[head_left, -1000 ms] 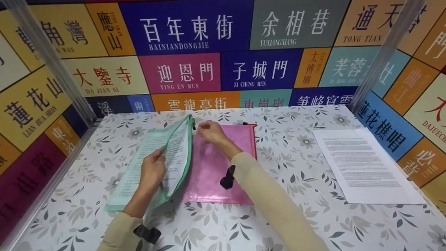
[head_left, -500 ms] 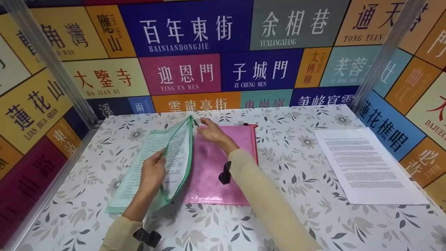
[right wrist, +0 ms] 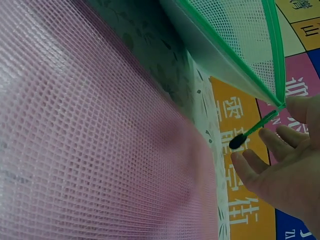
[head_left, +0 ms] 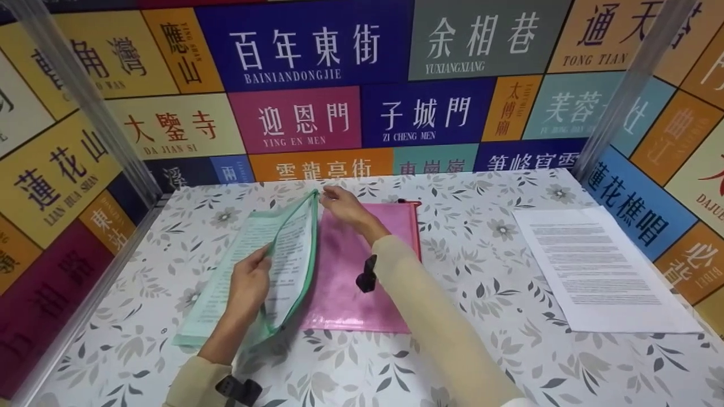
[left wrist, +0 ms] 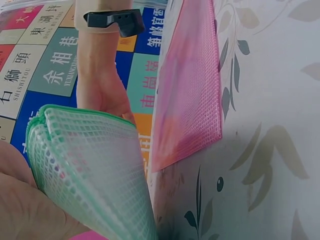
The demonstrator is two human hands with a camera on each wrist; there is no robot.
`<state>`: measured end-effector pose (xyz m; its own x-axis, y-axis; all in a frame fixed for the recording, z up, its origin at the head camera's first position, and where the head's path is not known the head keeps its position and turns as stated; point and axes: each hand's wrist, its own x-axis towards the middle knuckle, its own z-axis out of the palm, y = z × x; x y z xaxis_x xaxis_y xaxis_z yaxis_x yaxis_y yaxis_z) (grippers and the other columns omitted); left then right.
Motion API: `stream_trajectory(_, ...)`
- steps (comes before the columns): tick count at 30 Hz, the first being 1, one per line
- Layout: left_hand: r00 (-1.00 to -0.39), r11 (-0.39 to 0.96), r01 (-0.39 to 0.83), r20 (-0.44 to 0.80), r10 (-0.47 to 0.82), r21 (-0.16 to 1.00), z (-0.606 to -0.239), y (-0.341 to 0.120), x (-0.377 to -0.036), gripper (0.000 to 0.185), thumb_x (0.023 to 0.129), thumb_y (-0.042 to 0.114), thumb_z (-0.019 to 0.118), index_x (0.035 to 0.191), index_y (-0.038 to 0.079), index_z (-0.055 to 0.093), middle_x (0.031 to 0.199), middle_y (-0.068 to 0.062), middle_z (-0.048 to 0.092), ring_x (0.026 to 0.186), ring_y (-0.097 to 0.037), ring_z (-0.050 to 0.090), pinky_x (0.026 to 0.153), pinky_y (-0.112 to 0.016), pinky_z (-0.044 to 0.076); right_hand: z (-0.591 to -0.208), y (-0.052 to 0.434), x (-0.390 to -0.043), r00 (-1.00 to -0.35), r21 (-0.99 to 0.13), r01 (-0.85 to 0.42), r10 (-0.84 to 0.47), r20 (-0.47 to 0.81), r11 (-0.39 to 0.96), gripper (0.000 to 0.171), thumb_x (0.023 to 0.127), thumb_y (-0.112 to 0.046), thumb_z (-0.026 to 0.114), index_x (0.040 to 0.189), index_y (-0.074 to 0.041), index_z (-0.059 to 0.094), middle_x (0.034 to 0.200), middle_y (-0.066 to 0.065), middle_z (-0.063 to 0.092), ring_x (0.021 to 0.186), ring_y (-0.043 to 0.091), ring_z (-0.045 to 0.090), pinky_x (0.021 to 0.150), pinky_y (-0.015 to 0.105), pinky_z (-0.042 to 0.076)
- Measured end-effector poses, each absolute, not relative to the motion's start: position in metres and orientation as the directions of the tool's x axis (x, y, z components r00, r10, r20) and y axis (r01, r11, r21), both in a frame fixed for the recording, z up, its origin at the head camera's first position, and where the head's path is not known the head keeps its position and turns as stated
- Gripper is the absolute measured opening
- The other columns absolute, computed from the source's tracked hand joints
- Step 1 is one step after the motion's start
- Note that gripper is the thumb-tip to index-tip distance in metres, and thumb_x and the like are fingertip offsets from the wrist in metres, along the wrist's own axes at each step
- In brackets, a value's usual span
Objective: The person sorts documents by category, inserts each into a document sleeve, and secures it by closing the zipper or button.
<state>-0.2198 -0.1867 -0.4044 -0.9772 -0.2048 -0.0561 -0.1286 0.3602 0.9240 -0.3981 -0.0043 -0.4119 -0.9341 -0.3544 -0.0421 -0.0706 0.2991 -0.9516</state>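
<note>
Two mesh zip pouches (green (head_left: 266, 265) in left hand (head_left: 249, 285), right hand (head_left: 342, 206) pinching its zipper pull (right wrist: 252, 131)), pink (head_left: 350, 277) flat.

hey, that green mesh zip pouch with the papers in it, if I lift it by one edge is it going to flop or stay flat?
Probably flop. The green mesh pouch already bows open where the left hand lifts its upper layer, so the mesh looks soft. The printed sheets inside may stiffen it slightly. It looks light, and its open mouth by the zip pull could let the sheets slide out if tipped.
</note>
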Motion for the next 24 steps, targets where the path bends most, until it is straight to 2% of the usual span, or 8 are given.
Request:
stream_trajectory(6, -0.976, 0.388, -0.152, -0.075, -0.206, 0.909, -0.407, -0.189, -0.215, 0.047, 0.107, 0.012, 0.033, 0.153, 0.003, 0.038, 0.159, -0.020, 0.037, 0.149, -0.035, 0.032, 0.122, -0.050, 0.027, -0.401, -0.011, -0.402, -0.928, -0.947, 0.014, -0.348, -0.133, 0.322, 0.050, 0.106, -0.041, 0.043, 0.141, -0.008, 0.056, 0.147, 0.012, 0.054, 0.140, 0.028, 0.047, 0.115, 0.047, 0.040)
stream_trajectory(9, -0.976, 0.386, -0.161, -0.088, -0.200, 0.908, -0.407, -0.189, -0.213, 0.047, 0.107, 0.013, 0.033, 0.153, 0.004, 0.039, 0.159, -0.020, 0.037, 0.150, -0.036, 0.031, 0.122, -0.051, 0.027, -0.398, -0.012, -0.404, -0.926, -0.958, 0.080, -0.336, -0.174, 0.275, 0.053, 0.106, -0.043, 0.043, 0.139, -0.004, 0.057, 0.141, 0.016, 0.059, 0.137, 0.031, 0.051, 0.113, 0.050, 0.042)
stream_trajectory(13, -0.981, 0.395, -0.152, -0.089, -0.174, 0.906, -0.406, -0.188, -0.212, 0.047, 0.107, 0.014, 0.035, 0.152, 0.004, 0.040, 0.160, -0.020, 0.036, 0.151, -0.037, 0.028, 0.123, -0.051, 0.025, -0.396, -0.009, -0.405, -0.933, -0.963, 0.134, -0.299, -0.203, 0.235, 0.054, 0.105, -0.043, 0.047, 0.138, -0.002, 0.056, 0.127, 0.017, 0.067, 0.126, 0.030, 0.061, 0.110, 0.049, 0.045)
stream_trajectory(18, -0.982, 0.454, -0.145, -0.071, -0.177, 0.879, -0.407, -0.188, -0.212, 0.045, 0.104, 0.014, 0.038, 0.147, 0.004, 0.048, 0.156, -0.020, 0.041, 0.149, -0.037, 0.032, 0.121, -0.051, 0.028, -0.396, -0.009, -0.407, -0.949, -0.960, 0.139, -0.245, -0.199, 0.241, 0.046, 0.100, -0.040, 0.059, 0.124, -0.001, 0.066, 0.109, 0.013, 0.076, 0.107, 0.027, 0.072, 0.102, 0.046, 0.051)
stream_trajectory(22, -0.980, 0.497, -0.143, -0.053, -0.191, 0.856, -0.409, -0.188, -0.212, 0.044, 0.102, 0.014, 0.040, 0.144, 0.005, 0.053, 0.154, -0.019, 0.046, 0.147, -0.036, 0.036, 0.120, -0.051, 0.029, -0.395, -0.013, -0.409, -0.961, -0.951, 0.145, -0.192, -0.201, 0.271, 0.041, 0.094, -0.035, 0.069, 0.117, -0.001, 0.071, 0.101, 0.011, 0.078, 0.095, 0.024, 0.076, 0.095, 0.044, 0.052)
stream_trajectory(24, -0.982, 0.512, -0.137, -0.048, -0.183, 0.848, -0.411, -0.188, -0.212, 0.044, 0.102, 0.014, 0.041, 0.142, 0.005, 0.055, 0.153, -0.019, 0.047, 0.146, -0.036, 0.037, 0.120, -0.051, 0.031, -0.393, -0.014, -0.410, -0.963, -0.944, 0.163, -0.161, -0.215, 0.287, 0.038, 0.093, -0.035, 0.071, 0.113, -0.002, 0.072, 0.098, 0.011, 0.078, 0.090, 0.022, 0.077, 0.095, 0.046, 0.053)
